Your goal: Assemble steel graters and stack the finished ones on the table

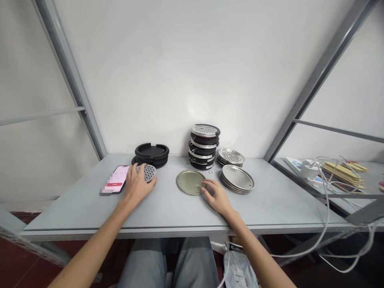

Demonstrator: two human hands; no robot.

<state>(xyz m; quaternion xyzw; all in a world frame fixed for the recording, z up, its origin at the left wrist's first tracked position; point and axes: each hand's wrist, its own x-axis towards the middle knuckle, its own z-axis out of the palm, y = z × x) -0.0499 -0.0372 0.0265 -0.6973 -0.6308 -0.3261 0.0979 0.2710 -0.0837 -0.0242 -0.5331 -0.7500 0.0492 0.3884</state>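
Observation:
My left hand point(137, 185) lies over a round perforated metal disc point(149, 172) on the grey table point(168, 212), fingers curled on its edge. My right hand point(216, 195) rests with its fingertips on the rim of a flat brass-coloured round lid point(189, 181) lying in the middle of the table. Behind the lid stands a stack of black rings with metal grater tops point(204, 146).
A phone point(116, 183) with a pink screen lies left of my left hand. Black ring lids point(151, 154) are piled at the back left. Two piles of silver discs point(237, 178) sit at the right. Cables and cardboard pieces point(345, 172) lie on the neighbouring table.

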